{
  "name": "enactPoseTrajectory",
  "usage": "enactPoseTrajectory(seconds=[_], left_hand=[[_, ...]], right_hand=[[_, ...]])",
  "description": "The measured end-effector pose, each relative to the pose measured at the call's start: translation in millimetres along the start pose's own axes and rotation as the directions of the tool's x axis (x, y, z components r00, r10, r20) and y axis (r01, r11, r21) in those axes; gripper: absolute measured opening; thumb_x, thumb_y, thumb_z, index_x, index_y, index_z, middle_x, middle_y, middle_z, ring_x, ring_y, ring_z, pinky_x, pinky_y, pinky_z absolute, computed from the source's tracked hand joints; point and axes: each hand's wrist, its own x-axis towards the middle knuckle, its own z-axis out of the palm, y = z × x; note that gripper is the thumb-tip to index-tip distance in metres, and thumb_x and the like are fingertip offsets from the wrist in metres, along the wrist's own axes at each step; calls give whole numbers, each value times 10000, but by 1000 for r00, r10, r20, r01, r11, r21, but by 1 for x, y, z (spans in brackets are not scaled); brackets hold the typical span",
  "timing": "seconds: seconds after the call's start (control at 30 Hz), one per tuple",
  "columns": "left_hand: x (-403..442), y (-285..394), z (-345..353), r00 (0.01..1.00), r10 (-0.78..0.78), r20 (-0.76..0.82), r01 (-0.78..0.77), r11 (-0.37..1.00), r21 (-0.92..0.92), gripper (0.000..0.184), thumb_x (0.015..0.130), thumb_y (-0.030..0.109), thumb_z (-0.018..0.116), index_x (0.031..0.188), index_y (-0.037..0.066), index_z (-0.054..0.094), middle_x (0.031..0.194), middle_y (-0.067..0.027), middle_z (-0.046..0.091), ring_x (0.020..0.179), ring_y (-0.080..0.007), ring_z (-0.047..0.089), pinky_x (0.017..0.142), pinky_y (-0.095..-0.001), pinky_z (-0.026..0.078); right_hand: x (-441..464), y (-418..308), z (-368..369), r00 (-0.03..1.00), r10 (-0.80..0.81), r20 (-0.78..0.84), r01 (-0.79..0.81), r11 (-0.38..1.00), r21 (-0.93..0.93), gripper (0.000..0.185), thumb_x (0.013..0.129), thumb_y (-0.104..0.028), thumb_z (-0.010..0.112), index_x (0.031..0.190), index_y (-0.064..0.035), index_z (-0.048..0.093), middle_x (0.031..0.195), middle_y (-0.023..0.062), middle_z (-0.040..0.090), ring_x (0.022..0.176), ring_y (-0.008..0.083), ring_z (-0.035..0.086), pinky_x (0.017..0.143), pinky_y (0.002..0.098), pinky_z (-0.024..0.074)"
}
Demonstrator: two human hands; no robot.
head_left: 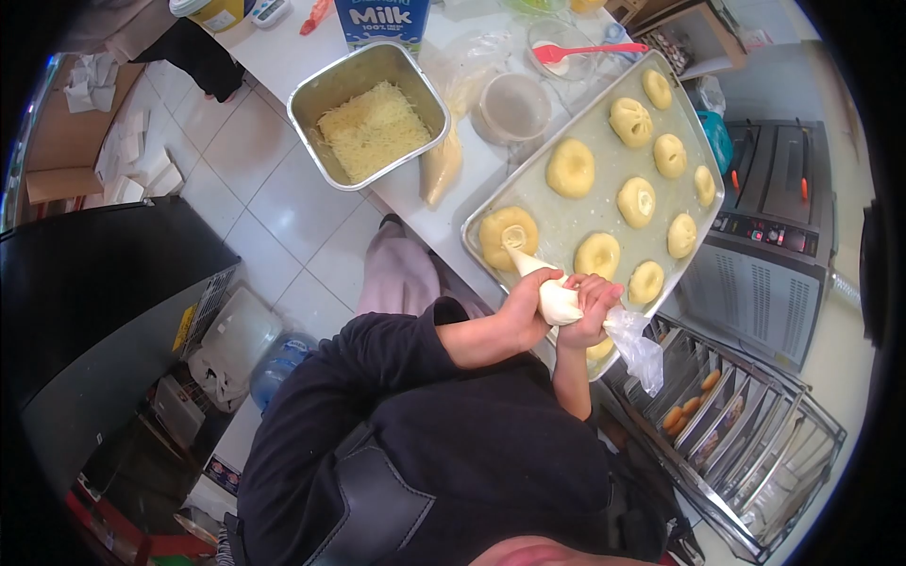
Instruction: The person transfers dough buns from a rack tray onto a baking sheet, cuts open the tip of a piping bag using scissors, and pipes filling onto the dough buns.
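Observation:
A piping bag filled with pale cream is held in both of my hands. My left hand wraps round its lower part near the tip. My right hand grips the upper end, where the loose clear plastic sticks out. The bag's tip touches or nearly touches the cream in the hollow of a round dough bun at the tray's near-left corner. Several more buns lie on the metal baking tray; one bun holds cream, while another shows a bare hollow.
Left of the tray are a metal pan of grated cheese, another filled plastic bag and a tub. A red brush rests on a bowl. An oven and a rack stand at right.

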Motion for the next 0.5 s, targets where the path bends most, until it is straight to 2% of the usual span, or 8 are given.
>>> enactPoseTrajectory(seconds=[0.5], left_hand=[[9, -4, 10, 999, -30, 19, 28, 994, 102, 206, 800, 196, 403, 893, 33, 489, 863, -69, 546, 822, -181, 519, 751, -307, 402]], right_hand=[[5, -3, -9, 997, -70, -45, 69, 997, -34, 414, 904, -272, 294, 529, -98, 278, 468, 3, 275, 440, 105, 296, 507, 275, 398]])
